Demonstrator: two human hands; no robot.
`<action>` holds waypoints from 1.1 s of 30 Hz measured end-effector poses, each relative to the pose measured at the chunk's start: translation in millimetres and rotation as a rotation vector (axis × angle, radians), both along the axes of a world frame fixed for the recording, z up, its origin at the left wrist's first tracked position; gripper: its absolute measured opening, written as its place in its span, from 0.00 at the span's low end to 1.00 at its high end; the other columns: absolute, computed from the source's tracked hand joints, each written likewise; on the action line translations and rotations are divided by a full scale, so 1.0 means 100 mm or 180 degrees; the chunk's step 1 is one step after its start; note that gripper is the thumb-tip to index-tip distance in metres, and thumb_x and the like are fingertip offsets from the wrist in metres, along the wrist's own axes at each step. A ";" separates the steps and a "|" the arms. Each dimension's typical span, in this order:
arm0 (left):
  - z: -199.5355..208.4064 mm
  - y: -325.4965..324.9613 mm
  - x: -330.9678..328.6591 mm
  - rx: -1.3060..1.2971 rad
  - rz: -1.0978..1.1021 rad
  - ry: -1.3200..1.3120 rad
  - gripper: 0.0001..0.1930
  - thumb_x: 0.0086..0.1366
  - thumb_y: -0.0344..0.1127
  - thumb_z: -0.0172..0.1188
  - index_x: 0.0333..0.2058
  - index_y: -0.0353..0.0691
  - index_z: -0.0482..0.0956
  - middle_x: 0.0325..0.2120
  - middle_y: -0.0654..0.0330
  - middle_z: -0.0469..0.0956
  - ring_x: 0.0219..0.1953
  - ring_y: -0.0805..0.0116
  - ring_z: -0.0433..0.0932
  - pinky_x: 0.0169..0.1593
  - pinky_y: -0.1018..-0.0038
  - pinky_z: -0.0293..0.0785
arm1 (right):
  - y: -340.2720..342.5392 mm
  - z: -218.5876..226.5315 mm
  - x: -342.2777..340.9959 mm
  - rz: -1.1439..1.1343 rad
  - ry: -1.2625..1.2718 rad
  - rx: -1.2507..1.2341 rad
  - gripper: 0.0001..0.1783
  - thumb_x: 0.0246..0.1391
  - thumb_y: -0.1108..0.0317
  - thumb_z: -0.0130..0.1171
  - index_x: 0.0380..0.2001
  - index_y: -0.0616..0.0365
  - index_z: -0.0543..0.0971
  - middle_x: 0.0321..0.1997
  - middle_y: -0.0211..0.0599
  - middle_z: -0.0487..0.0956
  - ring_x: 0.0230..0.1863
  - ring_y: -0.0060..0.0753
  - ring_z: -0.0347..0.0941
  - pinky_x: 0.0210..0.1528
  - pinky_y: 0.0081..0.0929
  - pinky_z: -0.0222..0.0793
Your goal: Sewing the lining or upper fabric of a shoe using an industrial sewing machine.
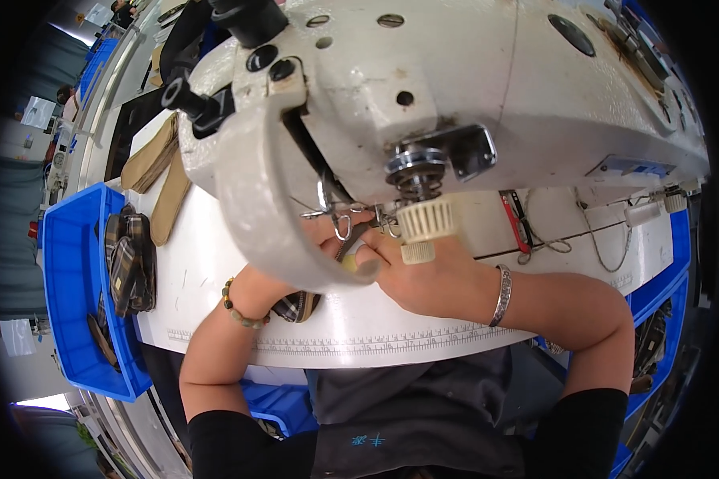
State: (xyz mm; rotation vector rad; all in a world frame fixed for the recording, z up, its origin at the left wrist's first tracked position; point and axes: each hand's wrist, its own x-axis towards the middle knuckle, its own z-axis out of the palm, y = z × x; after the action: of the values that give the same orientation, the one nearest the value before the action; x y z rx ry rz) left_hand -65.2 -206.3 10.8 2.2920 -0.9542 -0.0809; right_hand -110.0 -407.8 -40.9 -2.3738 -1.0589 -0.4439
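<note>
A white sewing machine (447,80) spans the view above both hands, and its curved pale guard (256,191) covers part of my left hand (318,231). The visible left fingers reach beside the metal presser parts (343,223) and press together on a fabric piece (351,246) with a dark, brownish edge. My right hand (423,275) pinches the same piece from the other side, thumb and forefinger close to the needle area. Below my left wrist a plaid fabric shoe part (297,306) shows on the table; whether it joins the held piece is hidden.
At left, a blue bin (80,295) stands beside stacked plaid shoe pieces (129,259). Long tan pieces (158,172) lie behind them. Red-handled snips (516,223) and a loose cord (599,247) lie right. A ruler strip (359,345) follows the table's front edge. Another blue bin (663,327) is at right.
</note>
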 end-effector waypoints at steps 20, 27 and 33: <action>0.03 0.03 -0.04 0.0627 0.0297 -0.0323 0.09 0.51 0.24 0.64 0.34 0.39 0.83 0.29 0.54 0.80 0.30 0.54 0.78 0.31 0.63 0.74 | 0.01 0.03 0.02 0.0086 0.0180 0.0466 0.03 0.50 0.69 0.58 0.28 0.54 0.75 0.14 0.31 0.72 0.15 0.33 0.74 0.16 0.32 0.67; 0.13 -0.05 -0.10 0.0758 0.0129 -0.0463 0.07 0.54 0.24 0.64 0.34 0.37 0.83 0.27 0.50 0.79 0.30 0.51 0.78 0.30 0.63 0.72 | 0.00 0.08 0.00 0.0088 -0.0021 0.0147 0.04 0.49 0.69 0.58 0.27 0.55 0.74 0.14 0.31 0.72 0.16 0.33 0.75 0.17 0.33 0.68; 0.05 -0.03 -0.06 0.0311 0.0210 -0.0058 0.05 0.55 0.26 0.64 0.32 0.36 0.83 0.27 0.50 0.80 0.28 0.50 0.78 0.29 0.63 0.72 | -0.01 0.07 0.00 0.0134 0.0039 0.0160 0.04 0.48 0.69 0.58 0.27 0.54 0.73 0.15 0.31 0.73 0.18 0.33 0.76 0.18 0.32 0.68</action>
State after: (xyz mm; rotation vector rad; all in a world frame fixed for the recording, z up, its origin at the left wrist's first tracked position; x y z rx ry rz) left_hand -71.0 -209.1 16.0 2.4158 -0.9008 -0.0804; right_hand -110.2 -409.3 -33.7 -2.3030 -1.0778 -0.4354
